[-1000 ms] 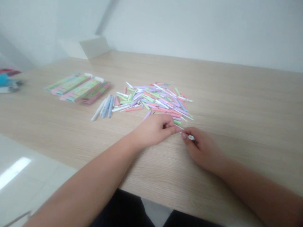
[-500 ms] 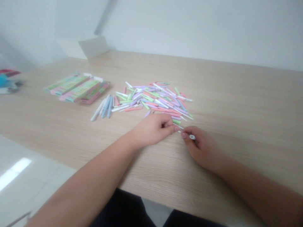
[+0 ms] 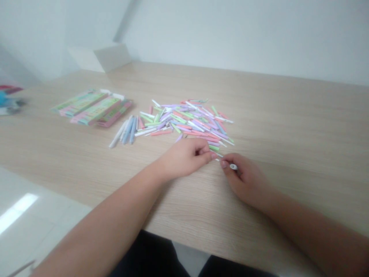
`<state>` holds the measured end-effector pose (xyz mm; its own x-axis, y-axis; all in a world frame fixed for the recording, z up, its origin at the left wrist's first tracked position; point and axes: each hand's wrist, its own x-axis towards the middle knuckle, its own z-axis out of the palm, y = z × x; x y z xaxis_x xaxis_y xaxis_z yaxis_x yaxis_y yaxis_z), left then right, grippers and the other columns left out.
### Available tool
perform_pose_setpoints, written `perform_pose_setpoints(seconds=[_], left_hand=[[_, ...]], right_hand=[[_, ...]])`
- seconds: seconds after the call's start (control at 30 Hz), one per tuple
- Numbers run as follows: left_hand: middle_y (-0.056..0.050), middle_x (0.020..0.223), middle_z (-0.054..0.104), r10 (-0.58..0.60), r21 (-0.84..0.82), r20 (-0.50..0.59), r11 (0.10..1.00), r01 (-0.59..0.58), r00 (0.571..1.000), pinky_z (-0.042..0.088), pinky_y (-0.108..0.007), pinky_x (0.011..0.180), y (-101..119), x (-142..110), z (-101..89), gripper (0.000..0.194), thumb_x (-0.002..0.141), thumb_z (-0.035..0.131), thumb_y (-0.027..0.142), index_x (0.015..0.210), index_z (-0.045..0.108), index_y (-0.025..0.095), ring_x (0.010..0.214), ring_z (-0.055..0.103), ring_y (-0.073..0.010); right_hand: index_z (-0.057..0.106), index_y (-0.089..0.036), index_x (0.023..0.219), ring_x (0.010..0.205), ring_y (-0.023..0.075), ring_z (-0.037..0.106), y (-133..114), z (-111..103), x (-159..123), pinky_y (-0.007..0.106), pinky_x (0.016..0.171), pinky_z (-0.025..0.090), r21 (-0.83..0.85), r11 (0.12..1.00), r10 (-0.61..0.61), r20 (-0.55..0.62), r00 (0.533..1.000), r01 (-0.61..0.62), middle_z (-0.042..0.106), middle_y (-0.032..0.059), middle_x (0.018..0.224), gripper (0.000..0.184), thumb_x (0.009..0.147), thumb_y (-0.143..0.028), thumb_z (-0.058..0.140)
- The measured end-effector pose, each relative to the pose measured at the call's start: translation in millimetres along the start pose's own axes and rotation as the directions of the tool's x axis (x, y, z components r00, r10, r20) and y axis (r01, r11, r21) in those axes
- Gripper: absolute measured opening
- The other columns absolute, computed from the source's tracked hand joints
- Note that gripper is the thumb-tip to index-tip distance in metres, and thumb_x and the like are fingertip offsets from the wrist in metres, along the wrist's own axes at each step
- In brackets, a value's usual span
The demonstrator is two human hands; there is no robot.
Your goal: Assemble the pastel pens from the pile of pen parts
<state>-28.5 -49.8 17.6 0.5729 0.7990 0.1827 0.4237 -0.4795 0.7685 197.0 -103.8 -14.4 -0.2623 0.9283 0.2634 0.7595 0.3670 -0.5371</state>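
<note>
My left hand (image 3: 186,156) is pinched shut on the end of a thin white plastic stick (image 3: 219,155), just below a loose pile of pastel pen-like sticks (image 3: 184,121). The stick's far end reaches toward my right hand (image 3: 245,179), whose fingers are closed on a short white plastic piece (image 3: 233,167). I cannot tell whether the stick and the piece are joined. Pink, green, lilac and white sticks lie crossed in the pile, and its nearest ones almost touch my left hand.
Several slim pastel packets (image 3: 96,110) lie on the light wood table (image 3: 288,123) left of the pile, with pale blue and white pens (image 3: 128,130) beside them. Colourful items (image 3: 7,100) sit at the far left. A white card (image 3: 112,57) leans at the back.
Both hands hold the same pinch, and they and the table shift only slightly in view. The white stick and piece stay in my fingers.
</note>
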Motion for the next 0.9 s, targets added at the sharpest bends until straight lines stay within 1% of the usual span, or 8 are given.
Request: perform_pose_setpoints(seconds=[0.2, 0.37, 0.47, 0.57, 0.67, 0.77, 0.83, 0.9], left_hand=[[0.003, 0.066, 0.051, 0.004, -0.004, 0.003, 1.0, -0.004, 1.0, 0.031, -0.026, 0.059, -3.0, 0.4, 2.4, 0.037, 0.096, 0.058, 0.046, 0.071, 0.054, 0.018, 0.064, 0.046, -0.0116], [0.001, 0.072, 0.062, -0.021, -0.054, 0.059, 0.998, 0.024, 0.998, 0.035, -0.026, 0.062, -4.8, 0.9, 6.1, 0.035, 0.094, 0.061, 0.05, 0.079, 0.065, 0.018, 0.068, 0.053, -0.0127], [0.001, 0.074, 0.065, -0.036, -0.107, 0.115, 0.993, 0.049, 0.993, 0.038, -0.026, 0.063, -4.9, 0.7, 9.2, 0.034, 0.091, 0.066, 0.051, 0.083, 0.069, 0.019, 0.071, 0.057, -0.0132], [0.0, 0.076, 0.066, -0.043, -0.227, 0.135, 0.971, 0.074, 0.99, 0.04, -0.025, 0.063, -5.9, 1.4, 11.7, 0.03, 0.089, 0.07, 0.047, 0.085, 0.07, 0.018, 0.071, 0.057, -0.0126], [0.0, 0.074, 0.066, -0.052, -0.395, 0.197, 0.91, 0.128, 0.979, 0.043, -0.025, 0.063, -8.1, 3.5, 12.9, 0.032, 0.085, 0.075, 0.048, 0.082, 0.069, 0.016, 0.069, 0.057, -0.0121], [-0.002, 0.074, 0.068, -0.002, -0.548, 0.291, 0.819, 0.169, 0.957, 0.047, -0.026, 0.068, -10.9, 5.9, 13.3, 0.034, 0.082, 0.079, 0.048, 0.081, 0.069, 0.015, 0.072, 0.062, -0.0122], [-0.003, 0.077, 0.07, 0.023, -0.609, 0.348, 0.765, 0.207, 0.937, 0.05, -0.026, 0.071, -12.2, 6.8, 13.2, 0.036, 0.082, 0.078, 0.05, 0.084, 0.07, 0.015, 0.073, 0.064, -0.0117], [-0.004, 0.082, 0.072, 0.01, -0.635, 0.388, 0.728, 0.259, 0.922, 0.051, -0.025, 0.072, -12.5, 7.1, 13.0, 0.043, 0.083, 0.075, 0.057, 0.088, 0.071, 0.015, 0.072, 0.066, -0.011]], right_hand=[[0.067, -0.024, 0.097, 0.078, 0.021, 0.065, 0.0, 0.1, 0.0, 0.033, 0.07, 0.048, 0.007, 1.0, -0.004, 0.008, 1.0, 0.004, 0.073, 0.0036, 0.087, 0.019, 0.1, -0.034, 0.051], [0.066, -0.024, 0.098, 0.083, 0.0224, 0.067, 0.6, 0.5, 0.3, 0.035, 0.075, 0.049, 0.006, 1.0, -0.028, 0.018, 0.999, 0.028, 0.073, 0.0044, 0.092, 0.017, 0.1, -0.032, 0.052], [0.066, -0.024, 0.098, 0.083, 0.0229, 0.067, 3.4, 1.9, -0.4, 0.035, 0.075, 0.05, 0.001, 0.999, -0.052, 0.028, 0.998, 0.052, 0.073, 0.0042, 0.09, 0.015, 0.099, -0.029, 0.052], [0.065, -0.024, 0.098, 0.081, 0.0227, 0.067, 6.6, 3.3, -2.0, 0.035, 0.073, 0.051, 0.028, 0.997, -0.066, 0.023, 0.998, 0.066, 0.072, 0.0044, 0.09, 0.016, 0.1, -0.031, 0.051], [0.065, -0.024, 0.101, 0.081, 0.0225, 0.068, 8.3, 4.2, -4.5, 0.035, 0.073, 0.052, 0.059, 0.995, -0.077, 0.014, 0.997, 0.076, 0.073, 0.0051, 0.091, 0.017, 0.102, -0.034, 0.051], [0.065, -0.024, 0.103, 0.082, 0.0222, 0.068, 9.6, 4.8, -7.6, 0.035, 0.072, 0.053, 0.075, 0.994, -0.08, 0.009, 0.997, 0.079, 0.072, 0.0052, 0.092, 0.019, 0.102, -0.036, 0.051], [0.065, -0.024, 0.106, 0.084, 0.0222, 0.068, 11.1, 5.3, -9.6, 0.035, 0.074, 0.054, 0.09, 0.993, -0.083, 0.02, 0.996, 0.081, 0.072, 0.0055, 0.095, 0.02, 0.103, -0.037, 0.05], [0.065, -0.024, 0.108, 0.086, 0.0219, 0.068, 13.1, 5.6, -11.1, 0.035, 0.075, 0.054, 0.102, 0.991, -0.093, 0.026, 0.995, 0.09, 0.073, 0.0054, 0.097, 0.021, 0.103, -0.037, 0.049]])
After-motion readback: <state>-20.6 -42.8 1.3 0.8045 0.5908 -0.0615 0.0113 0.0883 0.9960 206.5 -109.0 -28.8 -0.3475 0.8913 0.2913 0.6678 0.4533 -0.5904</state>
